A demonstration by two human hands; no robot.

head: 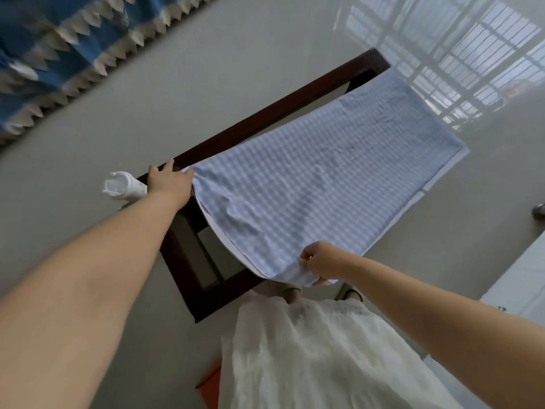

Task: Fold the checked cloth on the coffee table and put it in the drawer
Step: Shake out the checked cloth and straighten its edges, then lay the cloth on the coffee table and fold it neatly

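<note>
Checked cloth (pixel 318 196) in pale blue and white lies spread over the dark wooden desk (pixel 265 119), and its far end hangs past the desk's far edge. The left hand (pixel 169 181) holds the cloth's near left corner at the desk edge; the fingers are bent around the corner, so this grip is pinching the cloth. The right hand (pixel 320 264) holds the near right corner lifted off the desk, fingers pressed together on the fabric. Just beside the left hand stands a white roll (pixel 124 185). Below the cloth is a white skirt (pixel 309 355).
</note>
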